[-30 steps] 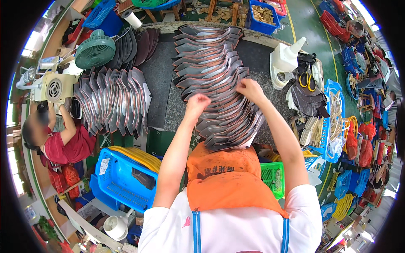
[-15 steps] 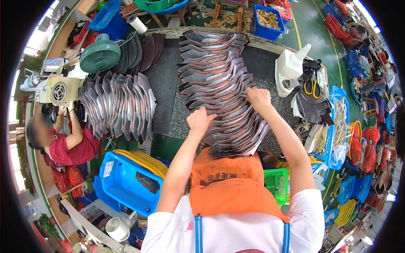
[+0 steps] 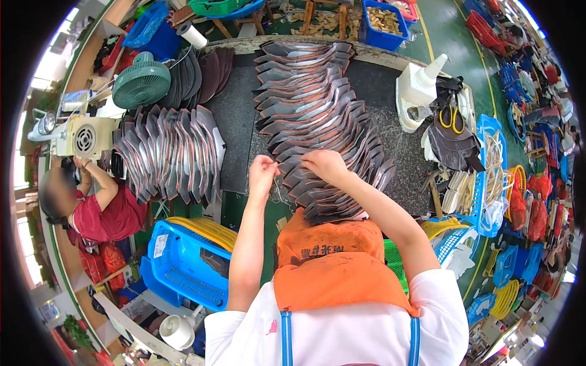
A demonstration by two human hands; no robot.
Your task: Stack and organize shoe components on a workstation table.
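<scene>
A long row of overlapping dark, curved shoe-upper pieces (image 3: pixel 308 113) with orange-brown edges runs down the worktable in front of me. At the row's lower left edge is my left hand (image 3: pixel 262 175), its fingers pinched together; a thin pale strand seems to hang beside it, too fine to name. My right hand (image 3: pixel 325 167) lies over the lower part of the row, fingers closed and pointing left toward the other hand. Whatever is between its fingertips is too small to make out. An orange apron (image 3: pixel 329 244) meets the near end of the row.
Another fanned row of pieces (image 3: pixel 171 152) lies to the left, near a green fan (image 3: pixel 141 84) and a seated co-worker (image 3: pixel 107 210). A white bottle (image 3: pixel 421 85), yellow-handled scissors (image 3: pixel 452 119) and a blue basket (image 3: pixel 490 177) are at right. A blue crate (image 3: pixel 189 262) stands lower left.
My right hand has moved from the row's right edge leftward across the pieces. My left hand has shifted left, off the pieces to beside them. The row's near part has spread slightly.
</scene>
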